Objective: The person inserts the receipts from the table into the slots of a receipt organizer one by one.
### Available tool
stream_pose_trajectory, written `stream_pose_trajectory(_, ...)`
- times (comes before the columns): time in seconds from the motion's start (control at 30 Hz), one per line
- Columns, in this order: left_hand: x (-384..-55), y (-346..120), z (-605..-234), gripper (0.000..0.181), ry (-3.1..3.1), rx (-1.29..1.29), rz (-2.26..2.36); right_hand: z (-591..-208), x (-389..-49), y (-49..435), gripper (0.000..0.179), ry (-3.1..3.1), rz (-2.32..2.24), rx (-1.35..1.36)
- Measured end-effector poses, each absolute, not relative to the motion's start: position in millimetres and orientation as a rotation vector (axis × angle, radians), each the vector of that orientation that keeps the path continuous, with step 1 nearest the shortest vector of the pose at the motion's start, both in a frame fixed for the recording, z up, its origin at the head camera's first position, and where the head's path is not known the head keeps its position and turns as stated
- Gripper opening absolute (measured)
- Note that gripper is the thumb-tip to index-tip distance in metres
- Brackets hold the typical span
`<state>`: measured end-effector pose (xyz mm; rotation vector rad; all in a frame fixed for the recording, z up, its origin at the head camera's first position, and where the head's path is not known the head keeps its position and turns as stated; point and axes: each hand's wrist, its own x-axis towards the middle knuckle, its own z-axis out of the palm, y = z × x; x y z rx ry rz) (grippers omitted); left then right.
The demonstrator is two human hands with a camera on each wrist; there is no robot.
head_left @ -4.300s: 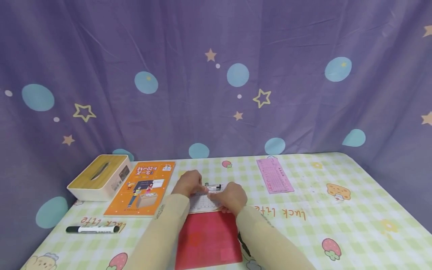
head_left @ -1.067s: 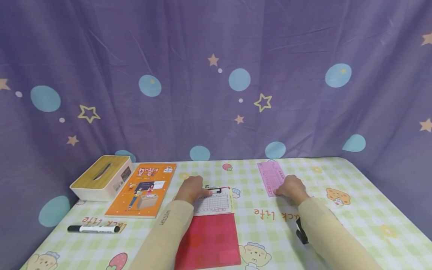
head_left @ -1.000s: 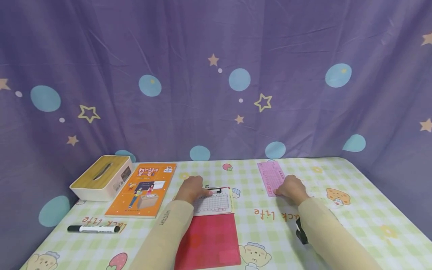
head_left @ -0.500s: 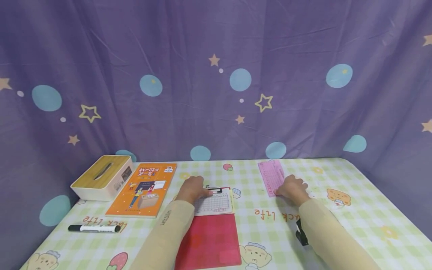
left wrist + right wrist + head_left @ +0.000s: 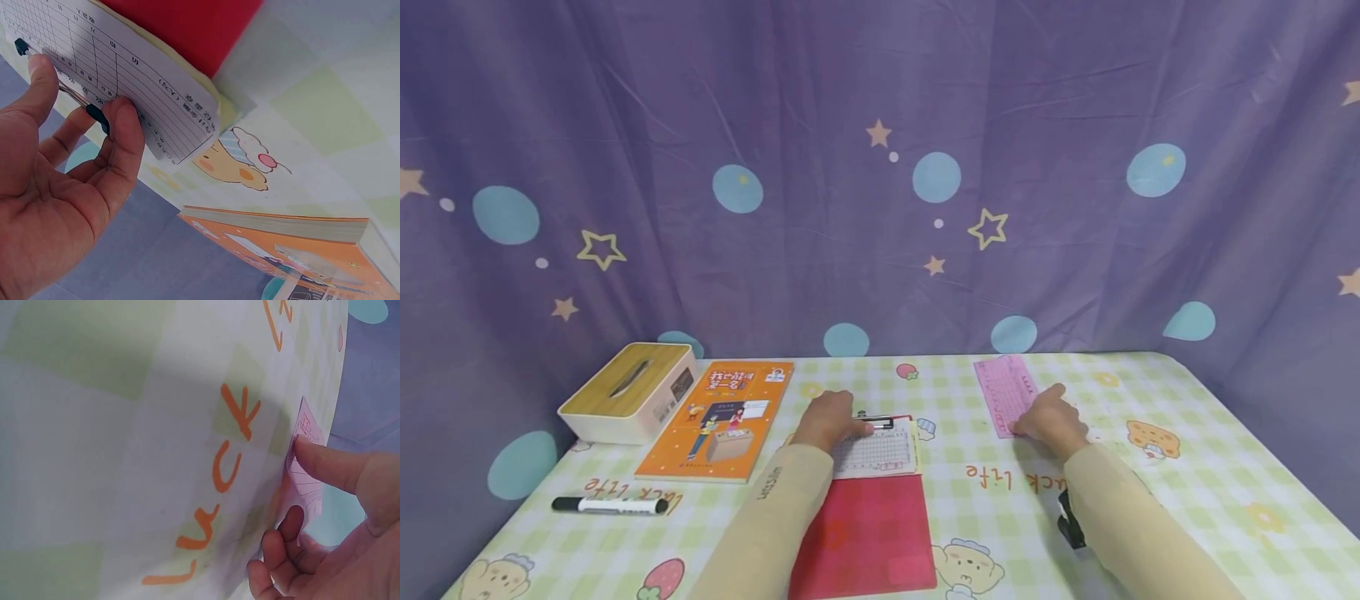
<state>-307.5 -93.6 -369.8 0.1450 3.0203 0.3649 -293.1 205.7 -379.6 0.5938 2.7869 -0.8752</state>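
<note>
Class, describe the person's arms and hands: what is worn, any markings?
The left sleeve and right sleeve are long and pale cream. Dark lettering marks the left one. A black item, unclear what, shows beside the right one. The left hand and right hand are gloveless.

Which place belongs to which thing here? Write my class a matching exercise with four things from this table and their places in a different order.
Things
1. white marker pen with black ends
2. orange paper book with an illustrated cover
3. pink rectangular paper slip
4. silver metal clip with dark ends

Places
A. touched by the person's right hand
B. beside the white-sided box with a wood-coloured top
C. at the fingertips of the person's left hand
D. farthest left of these four in the head view

Pairs: 1-D, 2-B, 3-A, 4-C.
</note>
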Motion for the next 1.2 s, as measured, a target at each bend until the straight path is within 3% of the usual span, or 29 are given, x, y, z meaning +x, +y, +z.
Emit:
stream_pose_trajectory(0.37,-307.8,-93.5,-370.4,0.045,3.014,0.135,0.374,-385.5,-287.4,216.0,0.063,2.820,-0.894,0.528)
stream_pose_trajectory(0.67,-305.4,-92.4,-366.7,0.046,3.007,0.141,0.372,-389.2,-285.2,216.4,0.060,2.870,-0.850,0.492)
stream_pose_trajectory(0.9,-306.8,-92.9,-367.9,0.046,3.008,0.147,0.354,-392.9,-282.6,224.8,0.045,2.914,-0.919,0.420)
stream_pose_trajectory(1.07,-310.4,-92.9,-372.1,0.046,3.002,0.150,0.345,-392.5,-279.5,234.6,0.053,2.960,-1.002,0.355)
stream_pose_trajectory(1.2,-309.1,-93.0,-370.9,0.046,3.000,0.142,0.355,-388.3,-277.5,240.5,0.048,2.986,-1.073,0.270)
